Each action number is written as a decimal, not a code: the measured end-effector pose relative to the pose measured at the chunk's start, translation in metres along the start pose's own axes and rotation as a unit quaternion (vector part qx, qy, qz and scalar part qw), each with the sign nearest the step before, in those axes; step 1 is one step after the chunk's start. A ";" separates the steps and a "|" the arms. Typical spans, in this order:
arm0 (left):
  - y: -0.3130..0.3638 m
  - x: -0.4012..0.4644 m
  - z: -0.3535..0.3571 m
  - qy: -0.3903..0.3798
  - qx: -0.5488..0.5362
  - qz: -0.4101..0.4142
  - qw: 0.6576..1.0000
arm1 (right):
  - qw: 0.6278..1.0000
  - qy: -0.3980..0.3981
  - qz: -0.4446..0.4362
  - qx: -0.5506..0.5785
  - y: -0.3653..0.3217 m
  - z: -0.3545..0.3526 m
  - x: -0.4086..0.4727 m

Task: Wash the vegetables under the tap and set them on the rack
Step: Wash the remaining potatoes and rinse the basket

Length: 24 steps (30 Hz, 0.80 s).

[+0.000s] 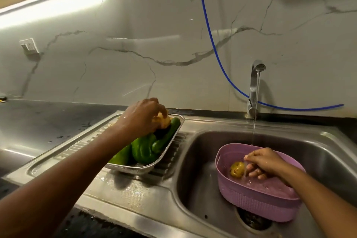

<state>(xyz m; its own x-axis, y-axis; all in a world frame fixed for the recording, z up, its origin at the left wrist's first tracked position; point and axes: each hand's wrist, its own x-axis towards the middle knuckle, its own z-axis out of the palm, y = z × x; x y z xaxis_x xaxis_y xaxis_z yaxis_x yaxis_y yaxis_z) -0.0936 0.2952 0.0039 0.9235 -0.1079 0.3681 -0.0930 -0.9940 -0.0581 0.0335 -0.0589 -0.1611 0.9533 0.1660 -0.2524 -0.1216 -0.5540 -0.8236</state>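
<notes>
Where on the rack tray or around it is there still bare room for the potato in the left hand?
The tray is crowded: peppers fill its near half, a cucumber its right side. The left hand holds the potato over the far end. Bare patches: the ribbed drainboard left of the tray and the flat strip in front of it.

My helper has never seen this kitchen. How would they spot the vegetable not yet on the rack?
Look in the steel sink, inside the purple basket under the running tap. It is the small yellowish potato beside the right hand, the only vegetable there.
</notes>
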 end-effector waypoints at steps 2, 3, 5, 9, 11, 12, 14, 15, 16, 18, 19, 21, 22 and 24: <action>0.005 0.000 -0.001 -0.005 0.044 -0.001 0.999 | 1.000 0.001 -0.002 -0.003 0.002 0.000 0.000; 0.009 0.001 -0.003 -0.010 0.057 -0.004 0.998 | 1.000 0.002 -0.002 -0.005 0.003 -0.001 0.000; 0.016 0.005 -0.005 -0.026 0.061 -0.009 0.998 | 1.000 0.005 -0.001 -0.006 0.004 -0.002 -0.001; 0.026 0.010 -0.006 -0.062 0.092 -0.011 0.994 | 1.000 0.009 -0.006 -0.006 0.005 -0.005 0.000; 0.029 0.012 -0.004 -0.078 0.111 -0.011 0.991 | 1.000 0.008 -0.010 -0.005 0.006 -0.005 0.000; 0.030 0.013 -0.004 -0.085 0.119 -0.011 0.989 | 1.000 0.009 -0.011 -0.005 0.006 -0.004 0.000; 0.032 0.015 -0.003 -0.087 0.129 -0.010 0.988 | 1.000 0.009 -0.013 -0.005 0.005 -0.003 -0.001; 0.034 0.017 -0.001 -0.080 0.133 -0.008 0.988 | 1.000 0.009 -0.015 -0.004 0.004 -0.004 -0.002; 0.035 0.018 0.000 -0.069 0.134 -0.005 0.989 | 1.000 0.010 -0.018 -0.004 0.003 -0.004 -0.002; 0.044 0.021 0.006 -0.032 0.122 0.015 0.992 | 1.000 0.019 -0.020 0.000 0.002 -0.005 -0.004; 0.051 0.022 0.010 -0.010 0.109 0.031 0.993 | 0.999 0.028 -0.019 0.003 0.001 -0.006 -0.004; 0.075 0.026 0.017 0.019 0.065 0.069 0.995 | 0.999 0.052 -0.012 0.007 0.002 -0.008 -0.005; 0.092 0.030 0.024 0.020 0.034 0.085 0.996 | 0.998 0.063 -0.009 0.006 0.005 -0.010 -0.006; 0.124 0.043 0.040 -0.015 -0.027 0.090 0.995 | 0.997 0.074 -0.011 0.002 0.004 -0.010 -0.006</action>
<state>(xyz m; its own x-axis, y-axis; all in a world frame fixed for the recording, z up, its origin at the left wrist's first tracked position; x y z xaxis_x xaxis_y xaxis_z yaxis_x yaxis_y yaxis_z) -0.0508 0.1680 -0.0248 0.9009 -0.2837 0.3286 -0.2765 -0.9585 -0.0694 0.0296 -0.0709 -0.1578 0.9861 0.0568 -0.1564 -0.1000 -0.5485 -0.8302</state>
